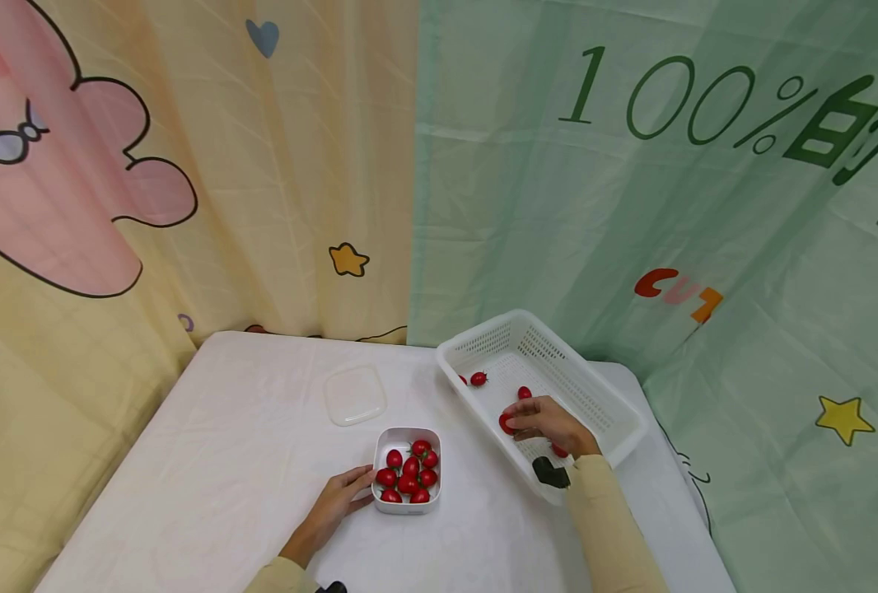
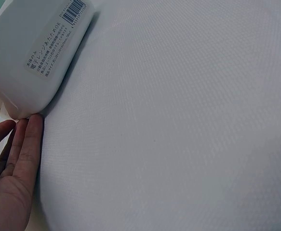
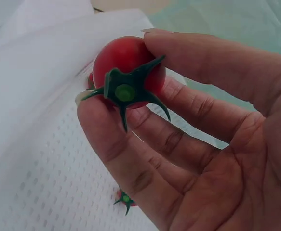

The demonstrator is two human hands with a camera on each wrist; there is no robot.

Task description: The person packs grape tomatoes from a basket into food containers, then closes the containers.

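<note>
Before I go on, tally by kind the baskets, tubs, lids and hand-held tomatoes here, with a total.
White basket: 1
White tub: 1
Translucent lid: 1
Tomato held in the right hand: 1
Total: 4

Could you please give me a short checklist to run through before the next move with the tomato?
1. Held tomato secure: ok, the right hand pinches it between thumb and fingers.
2. White container steadied: ok, it stands upright with the left hand touching its side.
3. Clear lid out of the way: ok, it lies on the table beyond the container.
4. Room in the container: probably ok, a gap shows at its back left.
5. Held tomato above the rim of the basket: cannot tell, its height is unclear.
</note>
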